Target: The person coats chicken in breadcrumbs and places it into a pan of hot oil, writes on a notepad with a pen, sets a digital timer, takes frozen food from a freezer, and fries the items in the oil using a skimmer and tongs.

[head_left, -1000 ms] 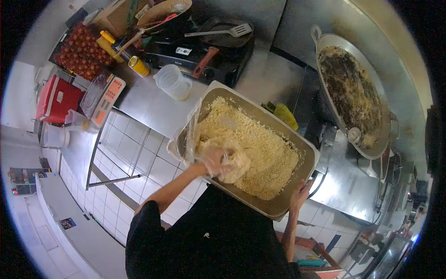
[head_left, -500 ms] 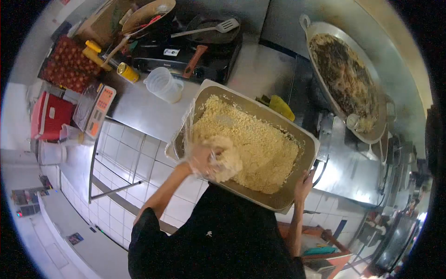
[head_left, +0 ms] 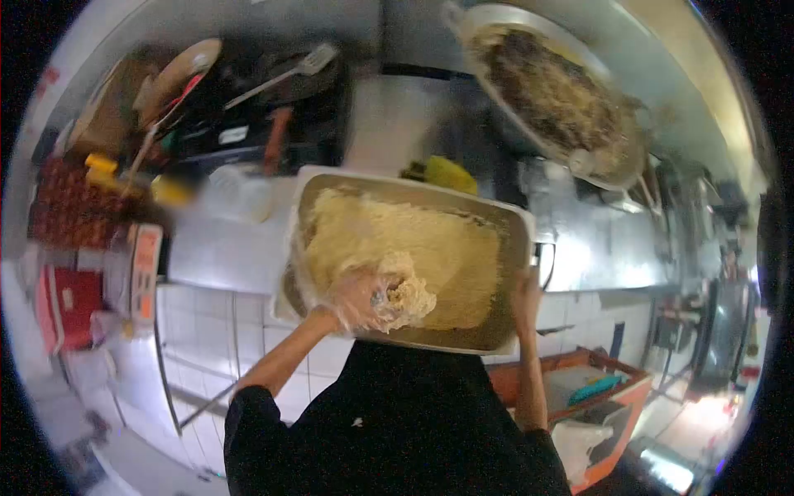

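A deep metal tray point(head_left: 506, 337) holds a bed of pale yellow crumbs point(head_left: 463, 264). My left hand point(head_left: 357, 299), covered by a clear plastic glove, is at the front left inside the tray. Its fingers are curled round a lumpy, crumb-coated clump point(head_left: 411, 291) whose core cannot be made out. Loose clear plastic hangs by the tray's left side. At the tray's right end, my right hand point(head_left: 525, 304) grips the rim; its fingers are partly blurred.
A large pan point(head_left: 554, 99) of dark bubbling oil stands at the upper right. Behind the tray lies a yellow-green cloth point(head_left: 451, 175). Left of it are a blurred clear jug point(head_left: 240, 194), a black stove point(head_left: 207, 145) and an orange-and-white scale point(head_left: 145, 273). An orange-framed shelf point(head_left: 637, 397) is at the lower right.
The view has turned, so the tray sits straighter and the counter objects have shifted left. My left hand has lifted the clump a little, while my right hand stays on the rim.
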